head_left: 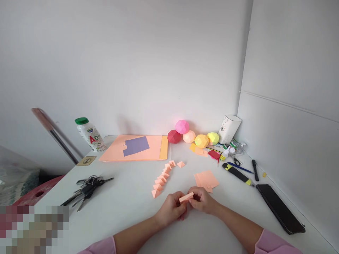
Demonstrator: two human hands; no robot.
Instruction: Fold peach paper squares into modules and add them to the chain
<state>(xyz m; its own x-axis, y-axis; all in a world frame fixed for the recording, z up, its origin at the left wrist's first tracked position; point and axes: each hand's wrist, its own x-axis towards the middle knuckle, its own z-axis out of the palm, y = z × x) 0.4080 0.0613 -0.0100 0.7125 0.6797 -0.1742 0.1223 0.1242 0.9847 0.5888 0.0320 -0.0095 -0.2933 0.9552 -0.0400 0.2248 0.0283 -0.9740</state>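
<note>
Between my two hands is a small peach piece of folded paper [186, 197], its narrow strip-like face turned up. My left hand [172, 209] grips its left end, fingers curled. On the right end, my right hand [203, 201] pinches it between thumb and fingers. Just beyond my right hand lie several flat peach paper squares [206, 179], loosely stacked. Ahead and to the left runs a slanting row of small folded peach paper pieces [162, 179]. One more folded piece [181, 164] sits apart, right of the row's far end.
Faceted paper balls [182, 127] are piled against the back wall. Peach sheets [111, 151] carry a purple paper [136, 146]. A white bottle [91, 135] and keys [88, 188] are at left. A utility knife [236, 173], pen [240, 167], black pouch [280, 208] and white box [230, 129] are at right.
</note>
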